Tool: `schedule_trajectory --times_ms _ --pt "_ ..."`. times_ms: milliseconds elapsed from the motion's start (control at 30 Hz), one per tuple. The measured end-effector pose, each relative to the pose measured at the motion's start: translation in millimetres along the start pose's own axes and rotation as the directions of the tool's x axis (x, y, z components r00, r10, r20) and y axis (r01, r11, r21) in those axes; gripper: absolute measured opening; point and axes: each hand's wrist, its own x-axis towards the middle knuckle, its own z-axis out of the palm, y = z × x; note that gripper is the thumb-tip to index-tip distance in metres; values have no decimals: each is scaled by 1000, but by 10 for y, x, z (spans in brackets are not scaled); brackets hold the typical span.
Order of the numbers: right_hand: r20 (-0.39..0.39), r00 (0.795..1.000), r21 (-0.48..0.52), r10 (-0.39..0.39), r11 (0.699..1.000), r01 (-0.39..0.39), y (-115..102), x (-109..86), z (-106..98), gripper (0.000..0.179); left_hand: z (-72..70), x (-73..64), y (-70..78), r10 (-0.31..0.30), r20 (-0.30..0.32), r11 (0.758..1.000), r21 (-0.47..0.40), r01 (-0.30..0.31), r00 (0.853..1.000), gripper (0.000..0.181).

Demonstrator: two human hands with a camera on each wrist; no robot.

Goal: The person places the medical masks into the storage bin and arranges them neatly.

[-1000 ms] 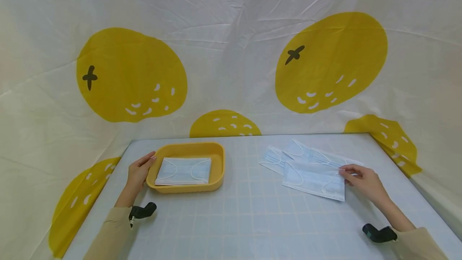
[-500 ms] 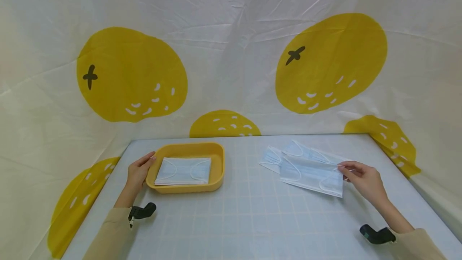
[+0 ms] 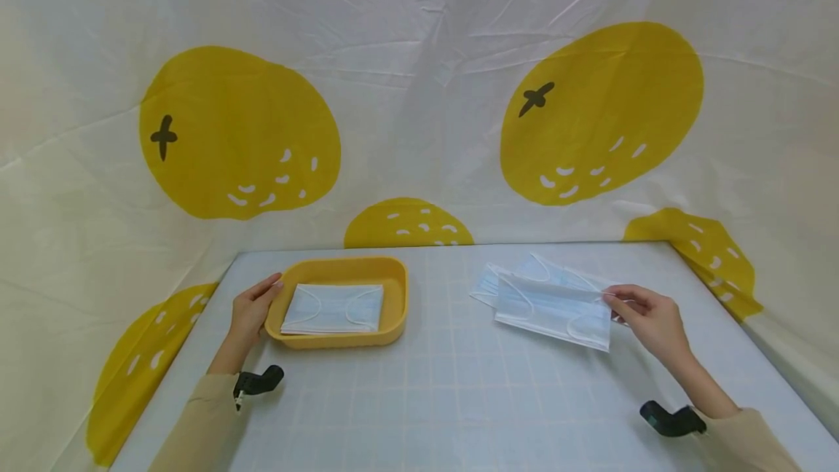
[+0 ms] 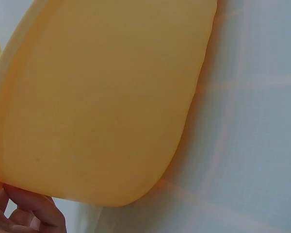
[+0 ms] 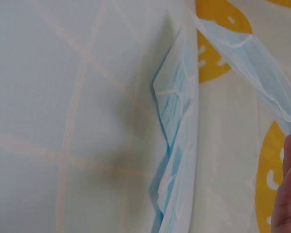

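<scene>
My left hand [image 3: 247, 320] grips the left end of a yellow tray [image 3: 395, 301] at the table's left. The left wrist view shows that hand's fingers [image 4: 41, 208] at the tray's edge, below its outer wall. Inside the tray lies a neat stack of light blue face masks [image 3: 333, 310]. At the right, my right hand [image 3: 655, 323] pinches one face mask [image 3: 553, 312] by its upper right corner. That mask hangs tilted, lifted off the table in the right wrist view. Behind and below it, several loose face masks [image 5: 174, 116] overlap on the table, partly hidden in the head view.
A pale tablecloth with a faint grid covers the table [image 3: 446, 399]. Behind it hangs a white curtain [image 3: 419, 115] printed with large yellow fruit, draping down both sides. Each wrist carries a black camera mount [image 3: 671, 419].
The right hand has lifted its pinched mask and carried it a little leftward, over the loose ones. The left hand, the tray and its stack stay where they were.
</scene>
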Motion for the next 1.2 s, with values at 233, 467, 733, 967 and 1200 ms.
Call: schedule_trajectory --times_ms 233,467,733,967,1200 --pt "41 999 -17 -13 1000 14 -219 30 50 24 1 9 3 8 11 1000 29 -8 1000 55" --pt "60 997 -68 -51 996 55 -441 96 176 20 -10 3 4 11 13 999 45 -11 1000 55" --pt "63 997 -31 -46 998 48 -574 205 339 21 -10 -9 14 12 11 999 42 -13 1000 56" --pt "77 995 25 -58 998 56 -710 265 512 22 -27 -17 21 19 27 999 39 -20 999 56" --pt "83 992 77 -91 993 85 -810 309 620 19 9 -1 -16 14 30 1000 11 -15 999 55"
